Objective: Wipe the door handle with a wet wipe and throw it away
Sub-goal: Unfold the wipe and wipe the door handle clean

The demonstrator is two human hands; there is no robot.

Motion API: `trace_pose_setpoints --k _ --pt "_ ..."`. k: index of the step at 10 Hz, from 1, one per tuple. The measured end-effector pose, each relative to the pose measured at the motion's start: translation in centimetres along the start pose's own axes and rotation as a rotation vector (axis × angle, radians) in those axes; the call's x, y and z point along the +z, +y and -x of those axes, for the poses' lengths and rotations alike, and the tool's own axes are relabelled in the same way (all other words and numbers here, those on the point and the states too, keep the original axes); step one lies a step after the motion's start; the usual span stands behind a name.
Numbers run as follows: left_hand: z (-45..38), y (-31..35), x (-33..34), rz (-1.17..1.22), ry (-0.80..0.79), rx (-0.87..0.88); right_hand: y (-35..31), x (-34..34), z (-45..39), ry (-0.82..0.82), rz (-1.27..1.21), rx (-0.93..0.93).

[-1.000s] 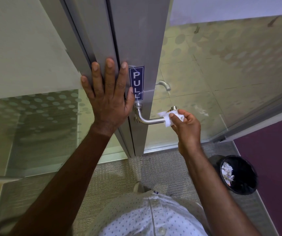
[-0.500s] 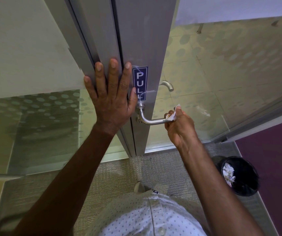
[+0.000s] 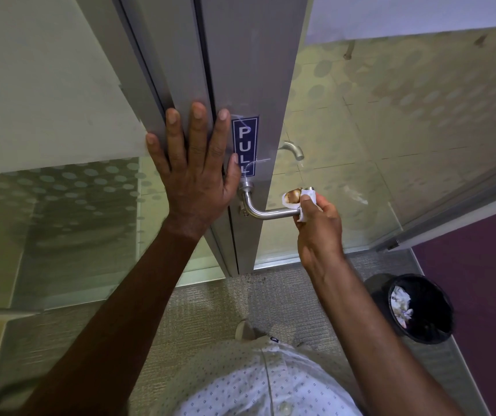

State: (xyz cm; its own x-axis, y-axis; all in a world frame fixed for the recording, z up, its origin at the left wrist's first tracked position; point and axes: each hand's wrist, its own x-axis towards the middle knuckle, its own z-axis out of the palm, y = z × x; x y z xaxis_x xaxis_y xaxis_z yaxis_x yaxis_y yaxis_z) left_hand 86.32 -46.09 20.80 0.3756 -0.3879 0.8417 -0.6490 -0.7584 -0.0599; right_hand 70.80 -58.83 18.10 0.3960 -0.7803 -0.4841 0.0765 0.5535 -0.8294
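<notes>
While the left hand [image 3: 194,172] lay flat and open against the door frame [image 3: 177,70], holding nothing, the right hand [image 3: 315,226] was closed around the wet wipe [image 3: 308,202], pinching it over the free end of the door handle [image 3: 270,213]. That lever ran level from its mount beside the "PULL" sticker [image 3: 245,145] out toward the right hand, so the right was plainly the nearer. It looked a brushed steel bar, bent at the base. The black waste bin [image 3: 420,307] stood on the carpet, low to the right.
</notes>
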Motion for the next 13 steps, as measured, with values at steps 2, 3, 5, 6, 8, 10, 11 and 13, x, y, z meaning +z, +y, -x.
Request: trace_pose_setpoints --k 2,3,5,6,8,10,11,13 --pt "0.1 0.1 0.1 -0.002 0.0 0.001 -1.3 -0.2 -1.9 -0.075 -0.159 0.193" --pt "0.0 0.1 0.1 -0.004 0.004 0.002 -1.7 0.0 -2.5 -0.102 -0.166 0.226" --pt "0.1 0.0 0.1 -0.001 -0.002 -0.007 -1.4 -1.0 -2.4 -0.149 0.073 0.068" --pt "0.1 0.0 0.1 0.0 0.004 -0.007 -0.3 -1.6 -2.0 -0.13 0.272 -0.057" --pt "0.0 0.0 0.3 -0.01 0.02 -0.001 0.1 -2.0 -2.9 -0.082 0.182 -0.034" --pt "0.0 0.0 0.3 -0.013 0.024 0.001 -1.0 -1.5 -3.3 -0.101 -0.15 0.187" --pt "0.1 0.0 0.2 -0.014 0.022 0.001 -1.0 -1.7 -3.2 -0.058 -0.26 0.236" --pt "0.0 0.0 0.4 -0.014 0.036 -0.002 0.0 -2.6 -0.7 -0.036 -0.223 0.227"
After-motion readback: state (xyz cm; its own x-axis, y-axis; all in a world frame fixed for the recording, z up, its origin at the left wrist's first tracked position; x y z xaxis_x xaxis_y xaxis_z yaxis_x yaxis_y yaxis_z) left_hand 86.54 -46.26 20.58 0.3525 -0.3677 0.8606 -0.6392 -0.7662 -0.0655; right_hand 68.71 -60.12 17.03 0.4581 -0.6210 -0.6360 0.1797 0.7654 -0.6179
